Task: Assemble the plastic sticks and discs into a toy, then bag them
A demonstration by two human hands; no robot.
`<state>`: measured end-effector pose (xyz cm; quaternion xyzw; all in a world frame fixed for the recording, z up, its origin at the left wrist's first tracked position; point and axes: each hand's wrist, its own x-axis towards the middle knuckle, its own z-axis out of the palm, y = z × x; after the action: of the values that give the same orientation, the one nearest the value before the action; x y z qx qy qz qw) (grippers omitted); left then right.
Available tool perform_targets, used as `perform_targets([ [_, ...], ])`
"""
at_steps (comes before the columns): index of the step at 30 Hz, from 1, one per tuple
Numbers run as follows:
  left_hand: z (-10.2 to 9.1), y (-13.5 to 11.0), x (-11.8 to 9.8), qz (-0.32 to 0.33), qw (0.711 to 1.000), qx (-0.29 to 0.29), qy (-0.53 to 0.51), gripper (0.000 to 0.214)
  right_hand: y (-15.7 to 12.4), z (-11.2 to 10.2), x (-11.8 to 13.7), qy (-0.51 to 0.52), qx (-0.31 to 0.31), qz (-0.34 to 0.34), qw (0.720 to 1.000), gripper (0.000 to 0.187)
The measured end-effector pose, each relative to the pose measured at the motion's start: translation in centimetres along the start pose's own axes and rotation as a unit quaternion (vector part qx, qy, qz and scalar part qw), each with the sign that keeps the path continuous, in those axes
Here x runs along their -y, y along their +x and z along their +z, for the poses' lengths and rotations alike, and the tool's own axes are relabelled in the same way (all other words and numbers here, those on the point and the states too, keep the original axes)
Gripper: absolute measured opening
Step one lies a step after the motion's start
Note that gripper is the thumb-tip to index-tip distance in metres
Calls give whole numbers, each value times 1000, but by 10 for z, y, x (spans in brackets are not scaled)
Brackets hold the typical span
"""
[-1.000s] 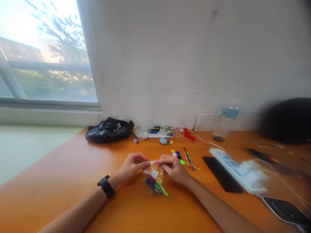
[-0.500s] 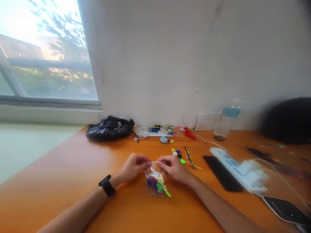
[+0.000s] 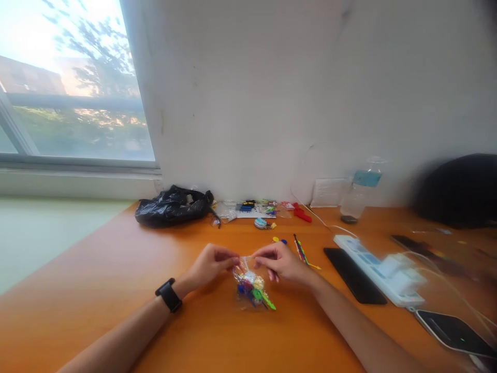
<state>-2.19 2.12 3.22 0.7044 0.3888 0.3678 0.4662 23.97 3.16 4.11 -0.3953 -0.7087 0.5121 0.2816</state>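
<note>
A small clear plastic bag (image 3: 252, 290) is held at its top edge between my two hands, low over the table. Inside it are colourful pieces: a bright green arrow (image 3: 267, 300), blue, red and yellowish round bits, and a white one. My left hand (image 3: 212, 265), with a black watch on the wrist, pinches the bag's upper left corner. At the upper right corner, my right hand (image 3: 281, 264) pinches the plastic between thumb and forefinger. Just beyond it lie several coloured arrow sticks (image 3: 300, 248) and a yellow disc (image 3: 275, 239), with other discs partly hidden by the hand.
Along the wall lie a black plastic bag (image 3: 174, 207), packets of small parts (image 3: 248, 208), a red piece (image 3: 302, 213) and a water bottle (image 3: 359, 191). On the right are a black phone (image 3: 353, 274), a white power strip (image 3: 373, 267) and a charging phone (image 3: 454, 331).
My right hand has shifted slightly up and now covers more of the loose discs. The bag has moved a little up and right, still pinched by both hands.
</note>
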Motion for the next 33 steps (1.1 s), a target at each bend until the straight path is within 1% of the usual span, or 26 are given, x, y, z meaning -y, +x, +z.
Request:
perform_targets([
  [2, -1, 0, -1, 11, 999, 8, -30, 47, 0, -6, 2, 22, 6, -9, 1000, 48],
  [4, -2, 0, 0, 9, 998, -22, -50, 56, -3, -15, 8, 40, -12, -21, 999, 51],
  [5, -2, -1, 1, 2, 997, -44, -57, 61, -4, -20, 11, 44, -35, -25, 998, 53],
  [7, -3, 0, 5, -21, 995, -81, -60, 69, -5, -34, 19, 51, -106, -30, 993, 53],
  [8, -3, 0, 7, -29, 994, -87, -54, 71, -3, -43, 22, 63, -142, -31, 987, 53],
  [10, -3, 1, 11, -35, 995, -81, -35, 73, 5, -61, 27, 75, -213, -58, 973, 49],
  [12, -2, 1, 12, -32, 997, -65, -16, 72, 21, -82, 28, 52, -255, -92, 961, 43],
  [14, -1, 1, 11, -29, 998, -49, -1, 71, 44, -102, 26, -15, -288, -111, 951, 39],
  [15, 0, 1, 10, -28, 999, -41, 3, 72, 58, -111, 25, -67, -310, -124, 940, 36],
  [16, 0, 0, 8, -28, 999, -37, 5, 72, 71, -120, 25, -130, -339, -143, 921, 35],
  [19, 0, -2, 3, -29, 999, -35, 10, 72, 109, -140, 23, -187, -375, -156, 894, 39],
  [21, 0, -3, 1, -29, 999, -32, 13, 71, 129, -147, 20, -225, -377, -157, 884, 41],
  [22, 0, -3, 0, -29, 999, -29, 14, 70, 136, -149, 17, -244, -367, -153, 884, 41],
  [25, 0, -4, -2, -33, 999, -23, 9, 69, 150, -149, 1, -297, -311, -117, 895, 38],
  [27, 1, -5, -4, -34, 999, -24, 5, 67, 153, -147, -13, -325, -272, -87, 902, 36],
  [29, 1, -6, -5, -27, 999, -23, 4, 65, 153, -147, -26, -350, -244, -66, 902, 37],
  [31, 1, -6, -7, -17, 1000, -21, 11, 63, 149, -147, -34, -370, -233, -57, 898, 38],
  [33, 1, -6, -7, -10, 999, -18, 27, 62, 141, -147, -37, -383, -239, -58, 891, 41],
])
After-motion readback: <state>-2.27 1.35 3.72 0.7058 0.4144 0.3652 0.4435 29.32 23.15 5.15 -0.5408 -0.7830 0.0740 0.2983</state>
